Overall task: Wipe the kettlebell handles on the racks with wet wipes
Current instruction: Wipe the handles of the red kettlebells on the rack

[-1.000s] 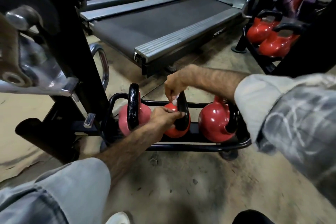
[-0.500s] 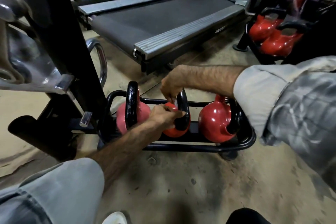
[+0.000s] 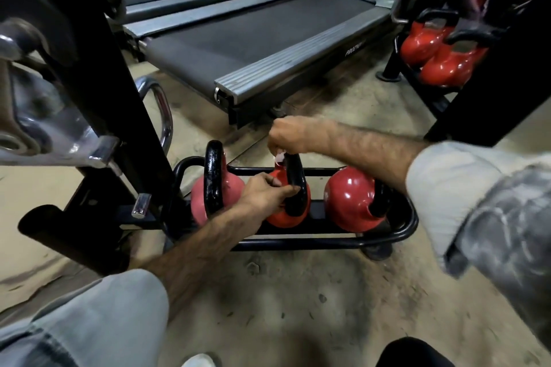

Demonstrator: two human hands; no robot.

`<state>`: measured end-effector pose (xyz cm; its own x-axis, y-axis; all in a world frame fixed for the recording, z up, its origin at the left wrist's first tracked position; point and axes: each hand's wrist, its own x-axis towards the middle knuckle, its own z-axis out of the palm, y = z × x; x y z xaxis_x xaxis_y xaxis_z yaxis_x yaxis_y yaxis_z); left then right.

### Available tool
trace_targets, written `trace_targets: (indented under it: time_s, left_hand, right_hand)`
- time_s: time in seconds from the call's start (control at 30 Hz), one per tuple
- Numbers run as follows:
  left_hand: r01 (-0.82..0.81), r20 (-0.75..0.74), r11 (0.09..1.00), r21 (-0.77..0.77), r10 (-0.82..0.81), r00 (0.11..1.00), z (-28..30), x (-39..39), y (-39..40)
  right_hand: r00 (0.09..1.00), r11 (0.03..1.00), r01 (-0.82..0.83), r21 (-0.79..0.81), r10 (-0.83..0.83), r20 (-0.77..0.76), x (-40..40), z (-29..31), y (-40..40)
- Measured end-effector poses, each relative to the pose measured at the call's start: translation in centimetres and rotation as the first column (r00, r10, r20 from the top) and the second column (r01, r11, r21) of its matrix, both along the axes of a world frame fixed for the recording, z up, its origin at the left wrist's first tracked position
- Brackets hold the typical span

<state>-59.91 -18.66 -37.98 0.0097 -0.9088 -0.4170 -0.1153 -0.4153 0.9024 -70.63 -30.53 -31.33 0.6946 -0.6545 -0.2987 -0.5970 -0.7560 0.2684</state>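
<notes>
Fingers (image 3: 275, 149) of right hand (image 3: 287, 135) pinching wet wipe (image 3: 279, 156) on middle kettlebell handle (image 3: 293, 185); left hand (image 3: 264, 192) gripping handle low. Probably midway; other kettlebells (image 3: 351, 198) left.

wet wipe (image 3: 279, 157): mostly hidden under right hand (image 3: 287, 135)
far kettlebells (image 3: 432, 48): blurred
left sleeve (image 3: 74, 322): cut by bottom edge
</notes>
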Motion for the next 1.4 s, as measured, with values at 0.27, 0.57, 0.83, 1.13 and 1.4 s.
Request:
trace_targets:
  time_s: [0.27,0.57,0.83,1.13,1.4]
  left_hand:
    - [0.496,0.66,0.749,-0.439,-0.106,0.744,2.6,0.2,-0.2]
    - [0.791,0.866,0.558,-0.249,-0.238,0.44,3.0,0.3,-0.9]
    - [0.817,0.823,0.515,-0.258,-0.326,0.465,2.6,0.3,-3.3]
    - [0.758,0.744,0.593,-0.273,-0.368,0.557,3.3,0.7,-3.8]
    - [0.706,0.739,0.618,-0.345,-0.285,0.611,2.2,0.3,-4.3]
  right_hand:
    - [-0.007,0.706,0.495,0.507,-0.58,0.814,-5.4,-6.5,7.8]
    - [-0.49,0.453,0.251,0.855,-0.703,0.516,-3.7,-7.2,3.3]
    - [-0.537,0.384,0.004,0.923,-0.778,0.326,-4.8,-8.4,4.1]
    - [-0.464,0.29,0.23,0.929,-0.806,0.366,-3.8,-9.2,1.5]
    - [0.086,0.671,0.437,0.599,-0.694,0.715,-4.6,-5.4,-0.7]
